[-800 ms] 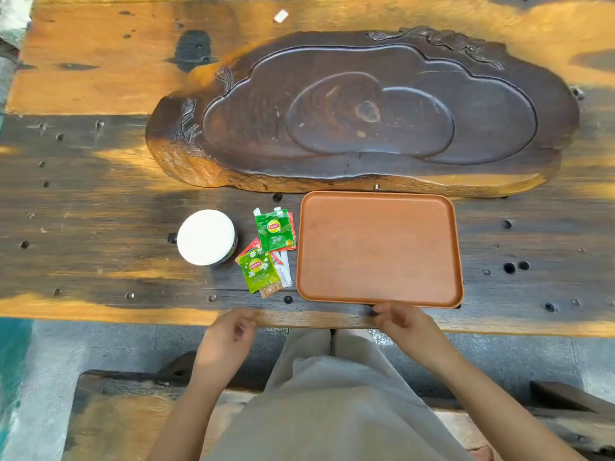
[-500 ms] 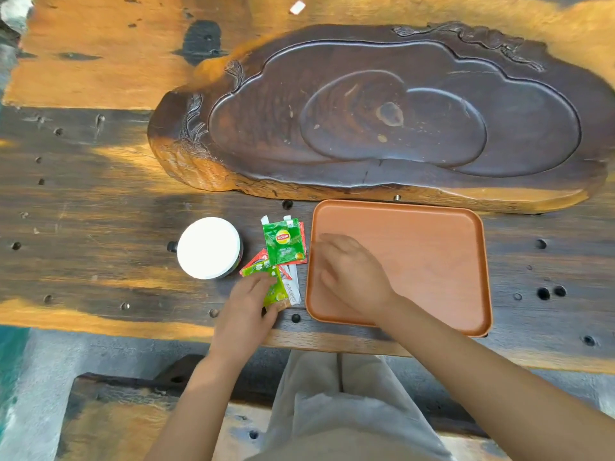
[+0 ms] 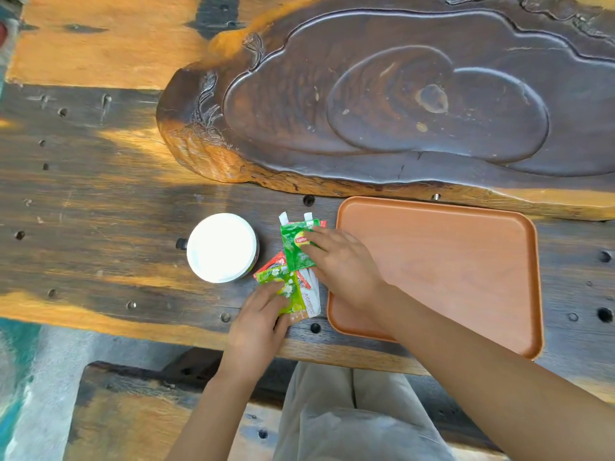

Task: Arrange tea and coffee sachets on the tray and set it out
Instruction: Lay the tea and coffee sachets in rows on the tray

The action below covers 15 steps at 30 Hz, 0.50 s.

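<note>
Both hands press flat, grasping nothing: right hand [image 3: 339, 261] on the upper green sachet [image 3: 296, 247], left hand [image 3: 263, 314] on the lower sachets [image 3: 293, 294]. The overlapped, slippery packets could scatter before reaching the bare tray [image 3: 466, 261] right of them.

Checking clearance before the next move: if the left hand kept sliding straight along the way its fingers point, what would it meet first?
The left hand points up and right across the near green sachet; next likely comes the Lipton sachet under the right hand.

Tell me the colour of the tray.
Terracotta orange-brown tray, plain; head view shows it.
</note>
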{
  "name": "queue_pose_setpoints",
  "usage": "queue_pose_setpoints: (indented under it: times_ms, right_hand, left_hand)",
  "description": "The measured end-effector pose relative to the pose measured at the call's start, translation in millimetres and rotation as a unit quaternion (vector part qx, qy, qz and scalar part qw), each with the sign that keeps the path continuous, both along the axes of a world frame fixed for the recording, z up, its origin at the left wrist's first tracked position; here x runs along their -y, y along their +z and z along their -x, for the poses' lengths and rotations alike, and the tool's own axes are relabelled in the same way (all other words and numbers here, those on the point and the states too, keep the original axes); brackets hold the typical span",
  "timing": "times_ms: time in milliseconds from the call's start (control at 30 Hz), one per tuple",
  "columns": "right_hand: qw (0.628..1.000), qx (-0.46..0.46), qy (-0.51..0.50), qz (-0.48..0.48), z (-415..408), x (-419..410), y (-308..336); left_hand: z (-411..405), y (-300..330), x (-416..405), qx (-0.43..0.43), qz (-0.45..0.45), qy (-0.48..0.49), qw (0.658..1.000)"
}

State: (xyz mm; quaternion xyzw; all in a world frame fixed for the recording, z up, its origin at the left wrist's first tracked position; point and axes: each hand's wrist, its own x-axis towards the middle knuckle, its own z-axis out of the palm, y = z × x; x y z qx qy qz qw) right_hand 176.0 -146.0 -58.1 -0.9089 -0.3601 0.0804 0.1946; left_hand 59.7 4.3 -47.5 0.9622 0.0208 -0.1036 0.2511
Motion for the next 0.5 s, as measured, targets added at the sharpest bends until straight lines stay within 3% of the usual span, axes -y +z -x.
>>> queue_pose_setpoints:
  times_ms: [267, 500]
  right_hand:
    - [0.992, 0.018, -0.013, -0.126, -0.2, 5.3, 9.7]
    - [0.960, 0.038, -0.147, -0.235, -2.6, 46.5, 35.7]
  left_hand:
    - [5.4, 29.8, 0.7, 0.106, 0.014, 0.061, 0.992]
    - [-18.9, 58.1, 20.0, 0.199, 0.046, 0.081, 0.975]
